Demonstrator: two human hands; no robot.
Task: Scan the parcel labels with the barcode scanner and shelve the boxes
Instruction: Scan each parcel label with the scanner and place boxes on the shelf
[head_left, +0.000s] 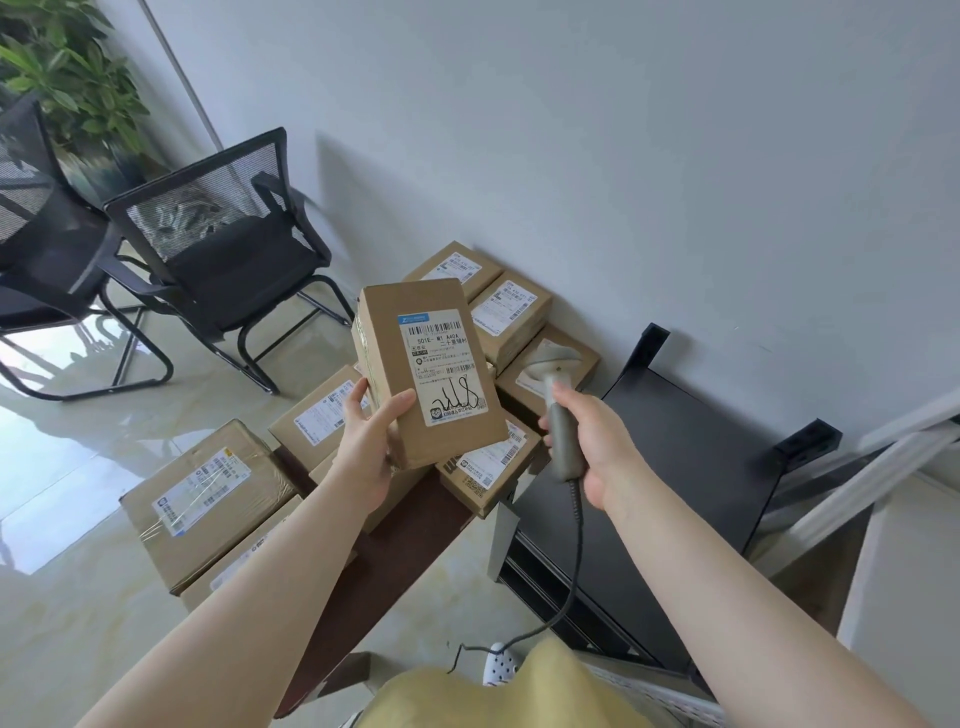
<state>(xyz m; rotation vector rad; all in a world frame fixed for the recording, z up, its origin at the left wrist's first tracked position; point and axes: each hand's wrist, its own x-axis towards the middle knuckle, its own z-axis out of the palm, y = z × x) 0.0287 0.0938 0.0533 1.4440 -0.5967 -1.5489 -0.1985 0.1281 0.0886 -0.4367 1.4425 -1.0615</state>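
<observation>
While your left hand (363, 441) grips the labelled box (431, 371), your right hand (592, 447) holds the barcode scanner (558, 395) just right of it.

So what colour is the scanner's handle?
Grey-beige, on the barcode scanner; head view shows it best.

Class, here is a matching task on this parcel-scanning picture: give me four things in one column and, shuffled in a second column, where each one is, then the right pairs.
Things
1. Brown cardboard box with a scribbled white label
2. Beige corded barcode scanner
3. Black mesh-backed office chair
4. Green leafy plant

Places
A. Far top-left corner of the room
B. Gripped in the right hand
C. On the glossy floor by the wall, left of the stacked boxes
D. Held up in the left hand

Pairs: 1-D, 2-B, 3-C, 4-A
</observation>
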